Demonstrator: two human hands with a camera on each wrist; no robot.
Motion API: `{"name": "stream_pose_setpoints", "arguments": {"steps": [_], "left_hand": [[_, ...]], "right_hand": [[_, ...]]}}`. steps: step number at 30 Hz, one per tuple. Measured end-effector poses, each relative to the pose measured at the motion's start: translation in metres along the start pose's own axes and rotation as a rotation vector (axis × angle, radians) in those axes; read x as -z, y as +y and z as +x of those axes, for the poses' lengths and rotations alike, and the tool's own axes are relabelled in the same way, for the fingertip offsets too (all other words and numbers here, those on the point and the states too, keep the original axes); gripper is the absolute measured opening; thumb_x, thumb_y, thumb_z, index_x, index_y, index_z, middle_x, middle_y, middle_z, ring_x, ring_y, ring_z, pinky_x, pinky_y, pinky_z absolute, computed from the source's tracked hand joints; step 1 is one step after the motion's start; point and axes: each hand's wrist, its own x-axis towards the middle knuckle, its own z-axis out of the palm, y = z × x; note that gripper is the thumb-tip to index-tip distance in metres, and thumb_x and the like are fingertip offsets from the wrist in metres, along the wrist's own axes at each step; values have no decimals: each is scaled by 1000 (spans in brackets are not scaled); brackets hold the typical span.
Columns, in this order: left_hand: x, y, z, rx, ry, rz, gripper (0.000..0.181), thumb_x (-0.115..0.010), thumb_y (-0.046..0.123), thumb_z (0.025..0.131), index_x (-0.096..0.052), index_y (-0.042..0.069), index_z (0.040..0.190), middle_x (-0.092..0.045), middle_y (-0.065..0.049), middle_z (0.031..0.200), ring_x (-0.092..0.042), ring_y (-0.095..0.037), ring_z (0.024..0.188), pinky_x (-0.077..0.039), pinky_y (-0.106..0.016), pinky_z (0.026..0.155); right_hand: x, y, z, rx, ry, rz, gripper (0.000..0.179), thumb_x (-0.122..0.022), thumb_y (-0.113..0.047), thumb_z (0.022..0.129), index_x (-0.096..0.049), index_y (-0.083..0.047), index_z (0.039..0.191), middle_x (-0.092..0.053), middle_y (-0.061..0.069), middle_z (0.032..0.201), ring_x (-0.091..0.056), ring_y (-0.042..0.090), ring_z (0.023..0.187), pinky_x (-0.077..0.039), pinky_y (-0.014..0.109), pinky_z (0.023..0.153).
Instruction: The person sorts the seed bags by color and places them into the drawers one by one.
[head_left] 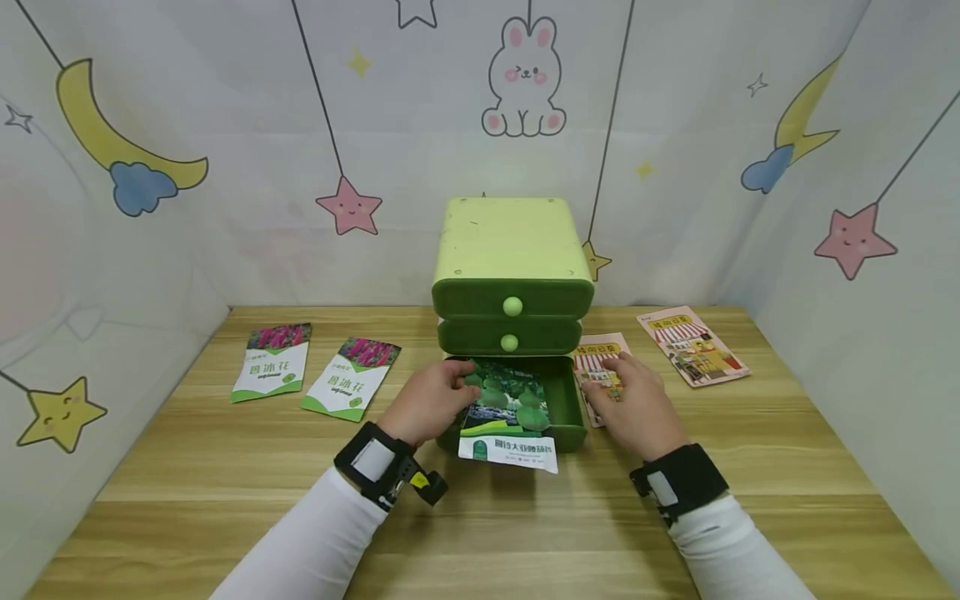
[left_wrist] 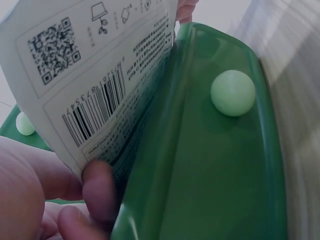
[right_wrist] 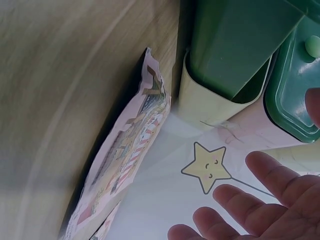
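Observation:
My left hand (head_left: 429, 404) pinches the left edge of a green seed packet (head_left: 512, 408) with leaf pictures and a white band along its near end. The packet slants over the pulled-out bottom drawer (head_left: 573, 437) of a small green cabinet, its near end past the drawer's front. In the left wrist view, the packet's white back (left_wrist: 100, 75) shows a barcode, and the thumb and fingers hold its corner. My right hand (head_left: 641, 408) hovers, fingers spread and holding nothing, over a pink packet (head_left: 602, 343) right of the drawer, partly hiding it.
The cabinet (head_left: 510, 237) has two closed drawers above the open one, each with a round knob. Two white-and-green packets with purple flowers (head_left: 270, 362) lie on the left. Another pink packet (head_left: 693, 346) lies at the right rear. Fabric walls (head_left: 405, 108) enclose the wooden table (head_left: 225, 500).

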Motion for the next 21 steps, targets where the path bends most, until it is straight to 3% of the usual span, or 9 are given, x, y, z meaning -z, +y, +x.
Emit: {"name": "stream_pose_setpoints", "arguments": {"steps": [7,14,21], "left_hand": [[-1,-2,6,5,-11,30,42,-60,26,93,-55,6,129,-58,-2,80,-50,-16,54,-42,-31,48],[-3,-3,12,10,10,75,37,-59,27,93,-59,8,125,-63,-2,97,-55,-14,75,-48,-34,65],[-7,-5,18,10,29,103,36,-57,26,94,-60,7,124,-61,-7,118,-54,-14,97,-49,-39,83]], "right_hand": [[-2,1,1,-11,-4,-3,52,-57,-40,93,-53,-1,127,-37,27,140,-26,42,128,-28,60,101],[-2,2,1,-6,4,-5,51,-58,-38,92,-54,0,126,-38,27,139,-26,42,127,-28,60,101],[-1,2,1,-11,-9,-12,59,-53,-49,92,-53,-1,127,-39,26,139,-26,41,128,-28,59,101]]}}
